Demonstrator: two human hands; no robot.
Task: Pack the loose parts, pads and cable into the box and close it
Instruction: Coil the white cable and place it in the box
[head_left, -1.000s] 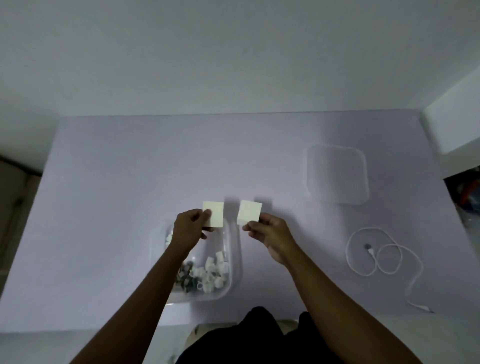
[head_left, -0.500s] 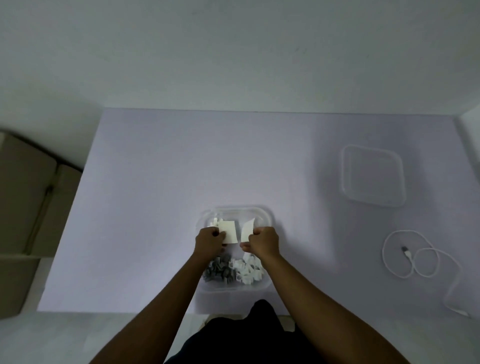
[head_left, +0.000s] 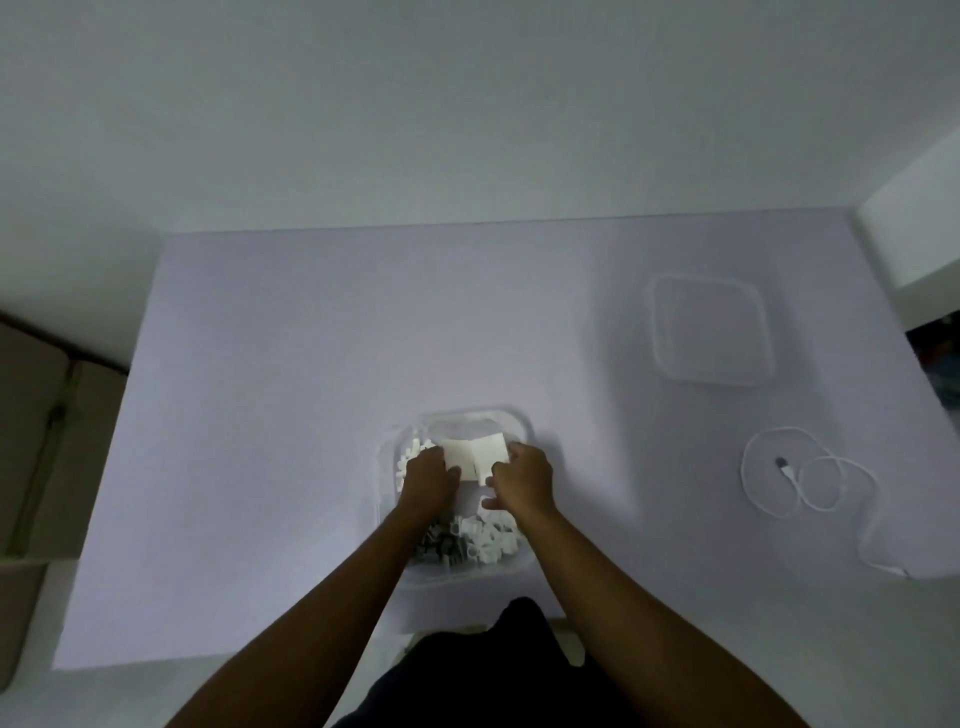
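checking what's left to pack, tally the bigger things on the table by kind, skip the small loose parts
white pads: 2, left pad, right pad, side by side over the box
clear box: 1
clear lid: 1
white cable: 1
total: 5

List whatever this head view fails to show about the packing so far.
- Middle of the clear plastic box: covered by the left hand and right hand.
- Two white square pads: near edges hidden under fingers; released or still gripped, unclear.
- Small white and grey parts: too small and dim to identify.
- White coiled cable: far plug blurred.
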